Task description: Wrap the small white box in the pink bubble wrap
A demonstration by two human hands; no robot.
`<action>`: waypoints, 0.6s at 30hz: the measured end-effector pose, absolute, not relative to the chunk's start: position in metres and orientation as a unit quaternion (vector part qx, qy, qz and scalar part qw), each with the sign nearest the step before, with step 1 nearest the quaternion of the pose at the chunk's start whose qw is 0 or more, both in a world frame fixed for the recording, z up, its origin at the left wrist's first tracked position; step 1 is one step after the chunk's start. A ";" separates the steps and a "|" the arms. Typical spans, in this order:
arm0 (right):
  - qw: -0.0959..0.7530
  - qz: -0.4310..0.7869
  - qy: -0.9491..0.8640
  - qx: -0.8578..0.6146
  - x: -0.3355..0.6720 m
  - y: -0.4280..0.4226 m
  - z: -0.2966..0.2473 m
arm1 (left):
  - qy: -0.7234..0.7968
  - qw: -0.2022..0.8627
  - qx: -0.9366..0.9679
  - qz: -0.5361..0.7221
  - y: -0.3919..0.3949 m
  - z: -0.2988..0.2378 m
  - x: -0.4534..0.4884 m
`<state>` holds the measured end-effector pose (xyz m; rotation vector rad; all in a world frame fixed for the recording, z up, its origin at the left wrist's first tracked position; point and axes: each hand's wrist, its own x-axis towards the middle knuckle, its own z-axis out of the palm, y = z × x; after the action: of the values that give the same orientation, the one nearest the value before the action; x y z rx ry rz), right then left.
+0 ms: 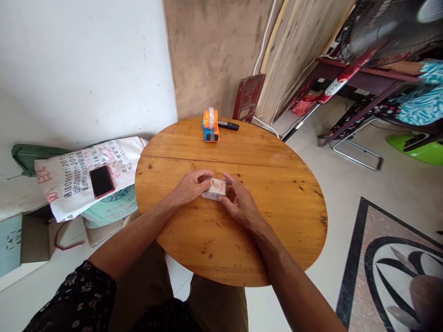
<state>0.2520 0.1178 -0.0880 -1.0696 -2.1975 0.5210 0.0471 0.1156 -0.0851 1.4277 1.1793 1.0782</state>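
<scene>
A small pale packet with a red mark (217, 188) lies on the round wooden table (277, 193) near its middle. My left hand (192, 185) grips the packet's left end with curled fingers. My right hand (238, 200) holds its right end, thumb on top. Both forearms reach in from the near edge.
An orange and blue tape dispenser (211, 124) and a dark remote (228, 125) sit at the table's far edge. A phone (101, 181) lies on printed sacks (72, 180) to the left. A red chair (247, 97), a fan (380, 27) and a bench (360, 78) stand behind.
</scene>
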 end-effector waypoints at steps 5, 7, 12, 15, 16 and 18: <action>0.304 0.198 -0.836 -0.412 0.254 0.123 -0.091 | 0.483 0.462 0.587 0.457 0.120 -0.090 0.050; 0.294 0.213 -0.835 -0.414 0.256 0.125 -0.092 | 0.491 0.449 0.591 0.455 0.121 -0.092 0.051; 0.326 0.204 -0.827 -0.409 0.259 0.121 -0.083 | 0.523 0.397 0.576 0.487 0.121 -0.092 0.047; 0.379 0.178 -0.817 -0.397 0.258 0.118 -0.077 | 0.537 0.403 0.553 0.492 0.121 -0.091 0.044; 0.392 0.171 -0.815 -0.390 0.258 0.118 -0.077 | 0.537 0.412 0.549 0.491 0.122 -0.091 0.044; 0.408 0.159 -0.815 -0.380 0.256 0.120 -0.079 | 0.522 0.441 0.544 0.486 0.122 -0.092 0.043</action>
<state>0.2563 0.1197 -0.0787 -0.9576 -2.0526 0.4003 0.0435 0.1224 -0.0922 1.3509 1.2966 1.2074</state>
